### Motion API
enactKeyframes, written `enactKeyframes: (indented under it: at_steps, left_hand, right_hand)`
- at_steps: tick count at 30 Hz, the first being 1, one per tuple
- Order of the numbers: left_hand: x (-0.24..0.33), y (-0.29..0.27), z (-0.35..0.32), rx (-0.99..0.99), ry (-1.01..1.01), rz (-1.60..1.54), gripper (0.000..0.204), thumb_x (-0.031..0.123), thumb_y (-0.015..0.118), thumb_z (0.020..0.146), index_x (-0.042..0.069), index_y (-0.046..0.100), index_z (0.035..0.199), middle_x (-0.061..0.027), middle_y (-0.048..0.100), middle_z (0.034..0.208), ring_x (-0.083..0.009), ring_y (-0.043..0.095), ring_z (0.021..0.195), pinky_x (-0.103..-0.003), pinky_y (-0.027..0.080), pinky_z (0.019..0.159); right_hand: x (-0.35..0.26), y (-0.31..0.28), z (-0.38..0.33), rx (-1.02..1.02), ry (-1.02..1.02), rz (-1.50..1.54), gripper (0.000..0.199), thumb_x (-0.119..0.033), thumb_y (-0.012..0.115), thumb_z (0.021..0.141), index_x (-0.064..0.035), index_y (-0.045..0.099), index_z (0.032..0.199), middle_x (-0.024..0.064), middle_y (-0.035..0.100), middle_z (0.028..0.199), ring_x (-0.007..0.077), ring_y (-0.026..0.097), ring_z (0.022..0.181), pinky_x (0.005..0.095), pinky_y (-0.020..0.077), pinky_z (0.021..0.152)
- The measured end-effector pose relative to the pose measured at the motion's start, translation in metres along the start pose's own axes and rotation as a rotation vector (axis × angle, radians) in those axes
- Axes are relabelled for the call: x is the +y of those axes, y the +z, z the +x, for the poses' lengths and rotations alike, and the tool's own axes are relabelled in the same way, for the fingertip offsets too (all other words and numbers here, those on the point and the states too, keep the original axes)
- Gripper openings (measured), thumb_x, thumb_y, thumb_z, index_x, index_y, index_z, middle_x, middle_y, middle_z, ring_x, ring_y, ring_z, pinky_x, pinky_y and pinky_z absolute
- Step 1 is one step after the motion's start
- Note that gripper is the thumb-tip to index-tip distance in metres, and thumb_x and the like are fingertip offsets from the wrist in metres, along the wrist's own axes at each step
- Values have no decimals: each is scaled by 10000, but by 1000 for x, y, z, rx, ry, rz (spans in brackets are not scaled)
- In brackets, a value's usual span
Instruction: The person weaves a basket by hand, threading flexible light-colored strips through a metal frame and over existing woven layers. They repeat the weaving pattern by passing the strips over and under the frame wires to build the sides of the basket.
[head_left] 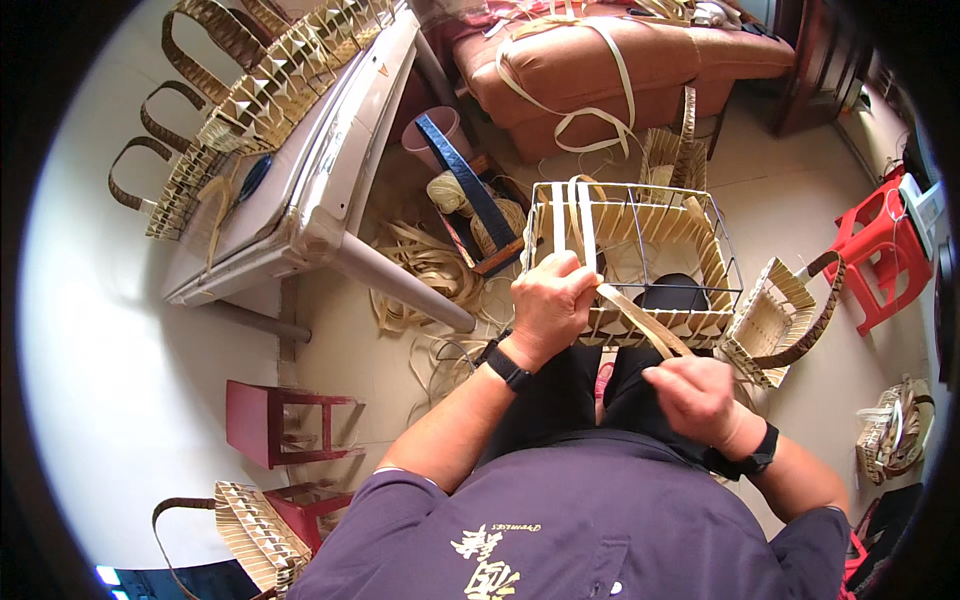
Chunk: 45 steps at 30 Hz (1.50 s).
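Note:
On my lap rests a rectangular basket frame (640,325) of dark wire, its walls partly wrapped in pale flat strips. White and tan strips cross its left part. My left hand (555,305) is closed at the near left of the basket, pinching a tan weaving strip (640,317) by its rim. My right hand (700,400) is a loose fist near my right thigh, closed on the other stretch of that strip. The strip runs slanting between both hands. Part of the basket's near left wall is hidden behind my left hand.
Finished baskets (255,105) line the table (320,215) at left. A handled basket (775,315) sits right of my lap, beside a red stool (885,250). Loose strips (425,270) and a tool box (490,225) lie on the floor; a brown sofa (590,80) stands ahead.

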<state>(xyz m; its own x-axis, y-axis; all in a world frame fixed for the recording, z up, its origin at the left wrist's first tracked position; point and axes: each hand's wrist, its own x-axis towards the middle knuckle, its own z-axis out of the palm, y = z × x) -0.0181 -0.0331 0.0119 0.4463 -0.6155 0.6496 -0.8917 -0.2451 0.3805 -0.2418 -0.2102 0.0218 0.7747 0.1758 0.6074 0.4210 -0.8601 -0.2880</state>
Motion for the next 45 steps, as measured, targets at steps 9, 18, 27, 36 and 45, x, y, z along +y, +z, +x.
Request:
enactKeyframes:
  at_steps: [9, 18, 27, 36, 45]
  left_hand:
    - [3, 5, 0, -40, 8, -19, 88, 175, 809, 902, 150, 735, 860, -47, 620, 861, -289, 702, 860, -443, 533, 675]
    - [5, -1, -1, -11, 15, 14, 76, 137, 856, 890, 147, 783, 871, -47, 626, 807, -283, 689, 769, -431, 525, 639]
    - [8, 2, 2, 3, 12, -49, 80, 156, 835, 897, 147, 764, 861, -50, 626, 826, -287, 691, 796, -443, 528, 655]
    - [4, 5, 1, 19, 39, -6, 74, 139, 858, 889, 144, 786, 871, -45, 635, 808, -280, 693, 770, -428, 531, 642]
    - [-2, -2, -3, -35, -33, 11, 84, 174, 816, 905, 150, 742, 872, -44, 629, 860, -290, 697, 825, -440, 526, 660]
  right_hand:
    - [31, 37, 12, -132, 292, -492, 147, -134, 715, 908, -59, 726, 1034, 105, 728, 1080, 243, 744, 839, 378, 604, 690]
    - [49, -7, -223, -596, 404, -301, 35, -79, 680, 887, -93, 690, 856, 116, 649, 889, 336, 713, 809, 499, 572, 704]
    - [-15, -157, -559, -1651, 1194, -304, 315, -225, 596, 1032, -136, 823, 1231, 152, 791, 1309, 340, 714, 1296, 496, 544, 1093]
    - [0, -16, -73, -214, 580, -28, 322, -149, 802, 986, -59, 709, 1281, 164, 770, 1200, 393, 775, 976, 458, 633, 817]
    - [24, 26, -31, -226, 507, 275, 124, -189, 796, 1000, -93, 743, 1057, 150, 793, 931, 413, 775, 864, 510, 608, 755]
